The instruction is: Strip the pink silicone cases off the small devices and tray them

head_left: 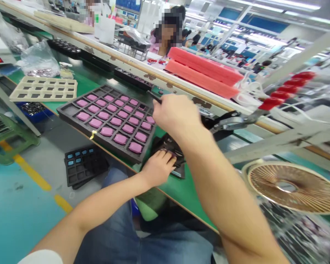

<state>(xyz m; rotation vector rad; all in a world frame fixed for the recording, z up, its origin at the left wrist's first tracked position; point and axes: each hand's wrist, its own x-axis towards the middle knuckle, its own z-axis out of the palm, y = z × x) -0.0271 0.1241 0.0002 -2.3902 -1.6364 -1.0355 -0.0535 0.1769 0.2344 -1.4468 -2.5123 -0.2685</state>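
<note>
My right hand (178, 113) is closed around a thin black pen-like tool (156, 98), its tip pointing up and left over the right end of a black compartment tray (67, 110). Pink-purple rounded pieces (120, 138) fill most of the tray's pockets. Lower down, my left hand (159, 167) has its fingers bent together over a small dark part on a black fixture (178, 173); the part is mostly hidden. Behind my right wrist is a metal toggle clamp (228, 124) with a ribbed red handle (288, 90), raised to the upper right.
A cream tray (44, 96) and a bag of small parts (40, 60) are at the left of the green bench. Red foam blocks (203, 69) lie on the shelf. A round fan (294, 187) stands right. Black trays (85, 165) sit lower left. A person (167, 33) is opposite.
</note>
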